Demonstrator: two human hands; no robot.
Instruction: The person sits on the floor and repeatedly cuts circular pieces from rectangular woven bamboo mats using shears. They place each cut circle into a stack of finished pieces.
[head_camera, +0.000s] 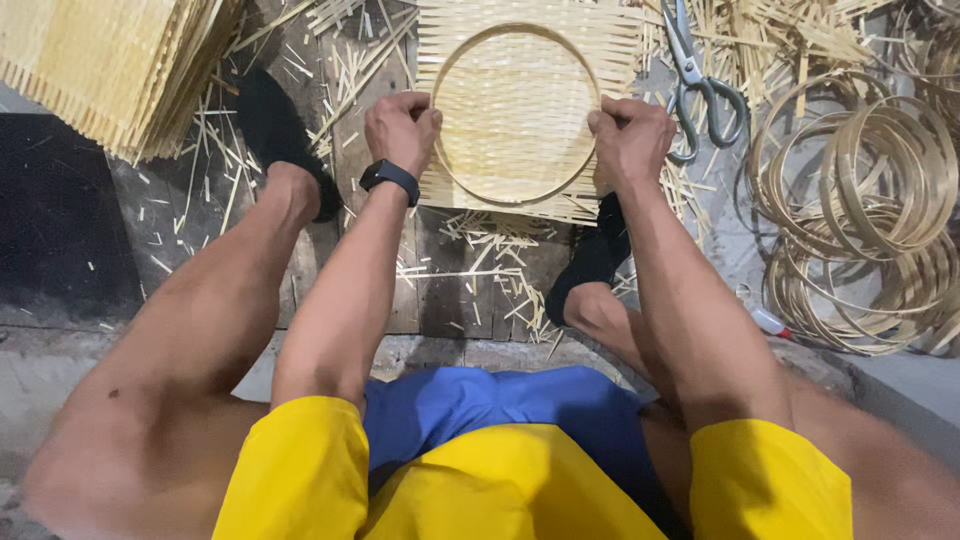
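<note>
— Dark wooden floor (450, 290) strewn with bamboo offcuts, a stack of woven mats (110, 60) at the far left, a heap of bamboo hoops (860, 200) on the right, and scissors (700, 90) lying just right of the work. What's in hand?

— A square woven bamboo mat (520, 110) lies on the floor in the far middle, between the person's feet, with a round bamboo ring (515, 195) laid on top of it. The left hand (402, 125) grips the ring's left edge, the right hand (630, 135) its right edge. On both, the fingers are curled tight and closed over the rim and the mat beneath; how much mat each pinches I can't tell.

— So which step is it?

— I'd judge the ring is being seated and pressed into the weave to shape it, with the mat's corners not yet trimmed.

— And the next move?

— It likely calls for even downward pressure on both sides so the ring stays centred, and a firm hold so the strips don't spring out
</note>
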